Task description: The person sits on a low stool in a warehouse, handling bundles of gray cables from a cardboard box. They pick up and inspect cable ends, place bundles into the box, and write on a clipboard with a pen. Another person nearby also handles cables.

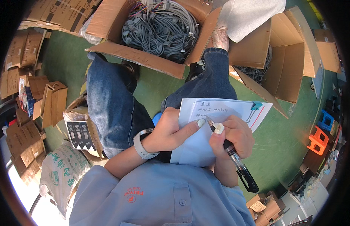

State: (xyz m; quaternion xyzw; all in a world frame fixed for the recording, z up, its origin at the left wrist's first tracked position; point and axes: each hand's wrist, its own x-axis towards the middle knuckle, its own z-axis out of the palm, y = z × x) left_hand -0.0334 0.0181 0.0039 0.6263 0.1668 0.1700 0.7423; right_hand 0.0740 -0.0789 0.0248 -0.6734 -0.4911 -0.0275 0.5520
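My right hand grips a black and clear pen, its tip at a line of handwriting on a stack of white paper sheets. A teal binder clip holds the sheets at their far right corner. My left hand, with a pale watch on the wrist, holds the sheets at their left side, thumb on top. Beyond the paper, an open cardboard box holds a heap of grey cables with connectors. Farther right, another open cardboard box holds more grey cables.
Pink shoes and light grey clothing of another person show between the boxes. At the left are stacked cartons, a white woven sack and a box with black panels. Orange and blue plastic stools stand far right.
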